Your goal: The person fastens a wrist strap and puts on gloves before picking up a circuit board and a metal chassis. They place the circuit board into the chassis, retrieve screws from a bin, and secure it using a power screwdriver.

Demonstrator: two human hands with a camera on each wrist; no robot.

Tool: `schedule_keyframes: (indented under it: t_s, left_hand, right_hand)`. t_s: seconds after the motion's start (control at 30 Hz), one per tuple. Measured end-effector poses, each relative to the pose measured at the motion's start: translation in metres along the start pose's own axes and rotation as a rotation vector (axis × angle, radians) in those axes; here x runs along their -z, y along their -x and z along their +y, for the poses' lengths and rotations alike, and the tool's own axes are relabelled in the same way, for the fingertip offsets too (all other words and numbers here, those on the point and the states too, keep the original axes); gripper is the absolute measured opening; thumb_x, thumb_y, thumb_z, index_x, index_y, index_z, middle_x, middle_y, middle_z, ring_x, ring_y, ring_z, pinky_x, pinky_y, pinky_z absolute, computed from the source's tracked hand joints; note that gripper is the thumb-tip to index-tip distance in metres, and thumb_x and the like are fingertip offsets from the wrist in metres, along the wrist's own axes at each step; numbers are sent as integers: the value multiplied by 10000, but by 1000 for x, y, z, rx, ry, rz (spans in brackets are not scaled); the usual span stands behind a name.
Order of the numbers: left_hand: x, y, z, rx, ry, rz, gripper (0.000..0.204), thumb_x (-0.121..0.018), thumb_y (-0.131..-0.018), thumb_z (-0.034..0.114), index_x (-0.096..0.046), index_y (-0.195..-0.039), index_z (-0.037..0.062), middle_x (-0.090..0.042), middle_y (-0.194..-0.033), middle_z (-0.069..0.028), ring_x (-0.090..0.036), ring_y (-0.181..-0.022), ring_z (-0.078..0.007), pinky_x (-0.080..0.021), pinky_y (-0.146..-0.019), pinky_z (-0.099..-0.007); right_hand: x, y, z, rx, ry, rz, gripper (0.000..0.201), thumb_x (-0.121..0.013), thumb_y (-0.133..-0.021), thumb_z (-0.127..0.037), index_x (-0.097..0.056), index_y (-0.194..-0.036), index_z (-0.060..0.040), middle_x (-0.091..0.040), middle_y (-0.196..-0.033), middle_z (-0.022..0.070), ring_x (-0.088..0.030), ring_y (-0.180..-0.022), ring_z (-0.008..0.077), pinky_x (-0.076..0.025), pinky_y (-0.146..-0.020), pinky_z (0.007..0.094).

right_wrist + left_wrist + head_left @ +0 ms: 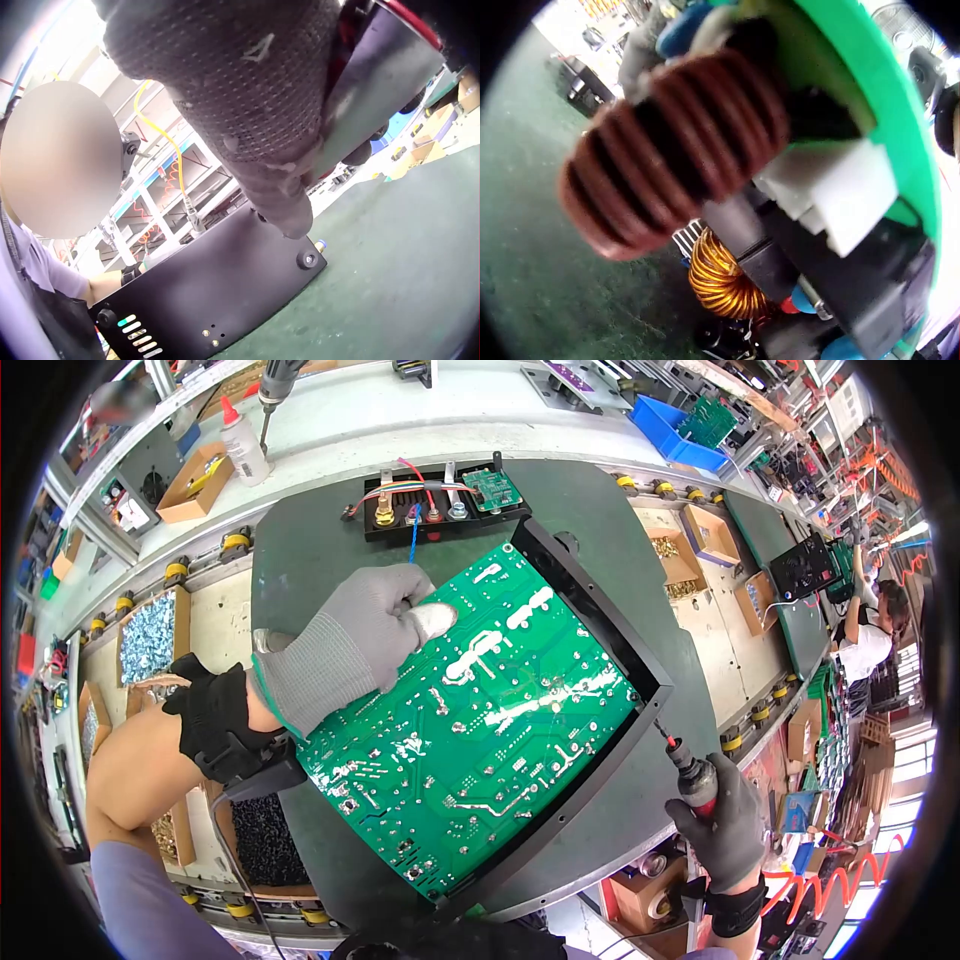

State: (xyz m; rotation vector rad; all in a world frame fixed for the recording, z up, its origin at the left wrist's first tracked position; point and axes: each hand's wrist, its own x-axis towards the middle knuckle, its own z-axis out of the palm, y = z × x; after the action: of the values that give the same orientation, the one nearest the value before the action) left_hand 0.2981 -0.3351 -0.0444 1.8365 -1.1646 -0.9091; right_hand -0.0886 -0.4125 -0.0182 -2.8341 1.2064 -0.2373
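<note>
My gloved left hand (360, 630) grips the upper left edge of a large green circuit board (540, 760), with the thumb on its soldered face. A black metal panel (590, 605) runs along the board's right and lower edges, and the board is tilted up off the mat. In the left wrist view, a brown ribbed coil (675, 150) and a copper-wound ring coil (720, 277) hang from its underside. In my gloved right hand (730, 825) is a power screwdriver (688, 765), its bit pointing up near the panel's corner. The right wrist view shows the panel's outer face (225, 285) with slots and round feet.
A black bracket with terminals, wires and a small board (430, 505) lies behind on the green mat (310, 550). Boxes of screws (150, 640) and black parts (270, 840) stand to the left, with more boxes (675, 560) right. A bottle (243, 445) stands at the back.
</note>
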Motion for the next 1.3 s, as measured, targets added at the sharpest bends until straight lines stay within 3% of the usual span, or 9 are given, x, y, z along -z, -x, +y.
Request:
schedule_keyframes:
  t_s: [0.4,0.57,0.73,0.8,0.9,1.0,1.03,1.17,1.3]
  left_hand:
    - [7,4,13,129,-106,-111,280,-595,-925,322,-586,-989,49,-450,-643,28,-417,-440,-35,-332,-381,-227]
    - [36,28,20,271,-134,-314,637,-654,-853,400,-463,-1355,57,-569,-890,12,-543,-705,-44,-432,-549,-221]
    - [33,54,-24,145,240,-374,680,-649,-830,391,-420,-1392,83,-603,-1060,-12,-535,-710,-26,-363,-472,-178]
    - [33,62,-8,131,227,-387,752,-694,-799,330,-382,-1394,-9,-566,-1227,-89,-547,-1069,-128,-440,-907,-270]
    - [27,82,12,-24,279,-356,742,-697,-795,359,-406,-1367,-14,-577,-1176,-88,-560,-1013,-126,-463,-829,-255]
    - [16,115,49,26,199,-405,754,-684,-791,418,-409,-1365,13,-577,-1068,-55,-544,-880,-98,-453,-668,-227]
    - [7,125,60,-64,195,-455,714,-670,-808,363,-400,-1369,12,-565,-1039,-38,-533,-855,-88,-441,-660,-215]
    - [-28,137,82,-235,317,-567,550,-575,-861,94,-386,-1367,-13,-511,-962,5,-498,-770,-54,-410,-660,-183]
    - [-56,113,45,-305,-5,-136,551,-652,-882,226,-436,-1339,8,-561,-972,-48,-542,-752,-55,-464,-612,-233]
  right_hand:
    - [11,1,1,46,54,81,773,-844,-582,-336,-484,-1182,-7,-608,-867,162,-594,-782,372,-465,-675,428]
    - [-22,44,83,-361,-51,42,613,-791,-695,-358,-535,-1171,-69,-649,-883,198,-626,-832,393,-484,-692,448]
    - [-53,103,189,-799,272,-13,555,-658,-811,-468,-492,-1179,-89,-654,-920,235,-617,-887,440,-471,-720,518]
    - [-66,127,223,-753,311,36,533,-650,-824,-436,-465,-1188,-94,-654,-893,244,-615,-884,452,-464,-718,537]
    - [-60,129,204,-860,247,56,417,-662,-821,-404,-535,-1037,-71,-626,-949,237,-604,-905,424,-471,-742,500]
    - [-68,121,203,-661,480,161,435,-663,-833,-308,-516,-1161,-64,-586,-1129,249,-551,-969,428,-455,-808,495]
    - [-67,113,189,-537,428,219,468,-644,-846,-347,-539,-1180,-35,-566,-1165,190,-567,-1000,356,-466,-819,443]
    - [-64,73,56,-324,-1180,226,653,-515,-952,-440,-349,-1420,-16,-542,-1206,114,-523,-1059,194,-426,-926,321]
    - [-72,77,11,-405,-1296,326,608,-481,-964,-423,-359,-1403,-20,-556,-1203,124,-545,-1051,193,-451,-894,339]
